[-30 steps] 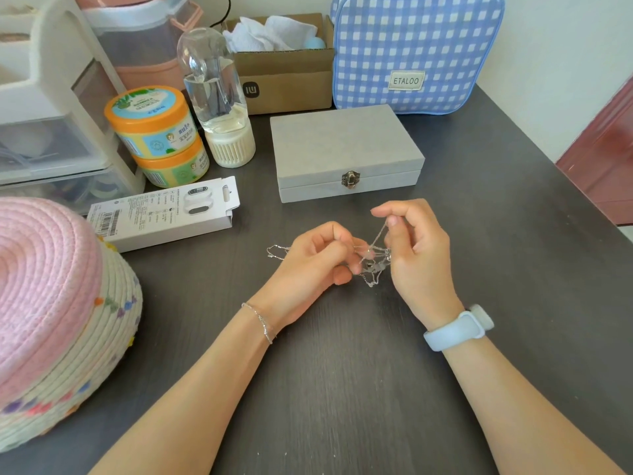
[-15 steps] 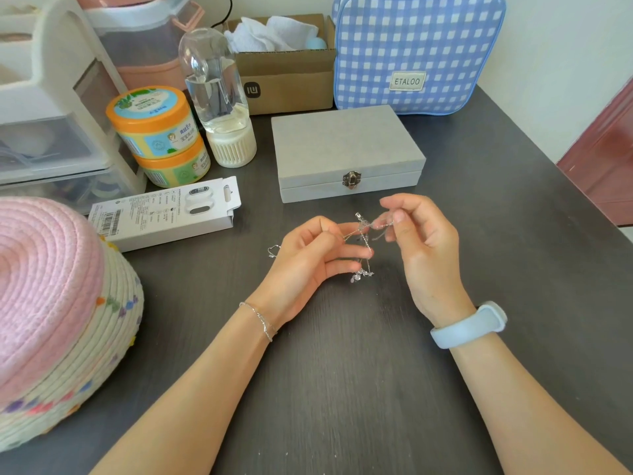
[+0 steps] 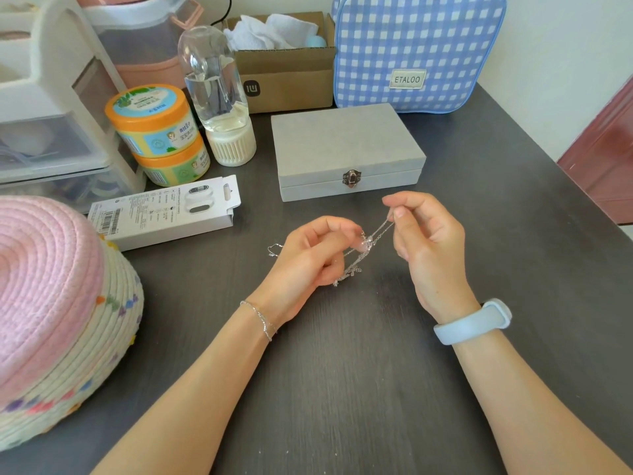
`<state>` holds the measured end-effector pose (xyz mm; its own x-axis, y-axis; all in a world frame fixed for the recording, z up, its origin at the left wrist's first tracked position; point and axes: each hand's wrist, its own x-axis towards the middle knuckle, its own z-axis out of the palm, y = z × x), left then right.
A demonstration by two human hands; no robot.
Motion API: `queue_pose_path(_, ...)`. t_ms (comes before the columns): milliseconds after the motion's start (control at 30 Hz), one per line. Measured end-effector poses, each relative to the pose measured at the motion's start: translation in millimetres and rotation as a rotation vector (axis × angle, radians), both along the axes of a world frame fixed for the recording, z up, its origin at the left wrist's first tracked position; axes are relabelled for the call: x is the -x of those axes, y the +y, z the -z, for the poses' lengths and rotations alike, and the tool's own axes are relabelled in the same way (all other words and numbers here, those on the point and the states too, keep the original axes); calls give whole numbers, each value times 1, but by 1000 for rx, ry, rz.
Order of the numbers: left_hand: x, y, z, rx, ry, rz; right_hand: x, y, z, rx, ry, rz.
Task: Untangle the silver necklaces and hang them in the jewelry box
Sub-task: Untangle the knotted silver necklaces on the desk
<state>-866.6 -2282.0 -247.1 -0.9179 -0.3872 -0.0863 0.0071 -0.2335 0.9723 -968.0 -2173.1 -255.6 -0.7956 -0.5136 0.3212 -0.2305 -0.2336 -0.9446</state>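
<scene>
The tangled silver necklaces (image 3: 363, 250) hang between the two hands above the dark table (image 3: 342, 389), in the middle of the scene; the left hand (image 3: 308, 265) has its fingers curled and pinches the knot of chains at its fingertips, with a loose clump dangling just below and to the right of them; the right hand (image 3: 424, 245) is raised slightly farther and to the right, thumb and forefinger pinched on thin strands that run taut down and left to the knot; a short end of chain (image 3: 274, 250) shows just left of the left hand, though whether it touches the table cannot be told. A thin bracelet (image 3: 262, 318) circles the left wrist, and a pale blue band (image 3: 474, 322) circles the right wrist.

The grey jewelry box (image 3: 346, 145) sits on the table just beyond the hands, lid down and its small metal clasp (image 3: 351, 177) facing near; behind it stand a cardboard box (image 3: 287, 77) with white cloth inside and, to its right, a blue checked bag (image 3: 418, 46). To the left of the jewelry box stand a clear bottle (image 3: 219, 94) on a white base and two stacked orange-lidded tubs (image 3: 157, 132); a flat white package (image 3: 164, 212) lies nearer, left of the hands; plastic drawers (image 3: 51, 132) fill the far left, and a pink and cream woven hat (image 3: 58, 303) sits at the near left edge.
</scene>
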Motion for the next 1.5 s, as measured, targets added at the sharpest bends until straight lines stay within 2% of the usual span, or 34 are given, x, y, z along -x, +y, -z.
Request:
queue_pose_path(167, -1, 3, -2, 131, -83, 85, 2, 0, 0, 1, 34, 17)
queue_pose_path(300, 1, 8, -2, 183, -95, -24, 1, 0, 1, -20, 48, -12)
queue_pose_path(533, 2, 5, 0, 163, -8, -137, -2, -2, -4, 184, -401, -189)
queue_pose_path(767, 2, 5, 1, 208, -6, -72, -2, -3, -10, 295, -668, -258)
queue_pose_path(867, 2, 4, 3, 199, -5, -46, -2, -2, -12, 294, -723, -298)
queue_pose_path(1033, 2, -6, 5, -26, 43, -70, -1, 0, -8, 193, -573, -288)
queue_pose_path(1167, 2, -8, 5, -58, 57, -51, 0, 1, 1, -71, -155, -196)
queue_pose_path(1300, 0, -11, 5, -47, 45, -1, -2, 0, 3, -245, 108, -120)
queue_pose_path(1400, 0, -12, 5, 4, 19, 72, -1, -1, 6, -278, 214, -86)
queue_pose_path(1500, 1, -11, 5, 13, -1, 67, -1, -1, 8, -280, 201, -135)
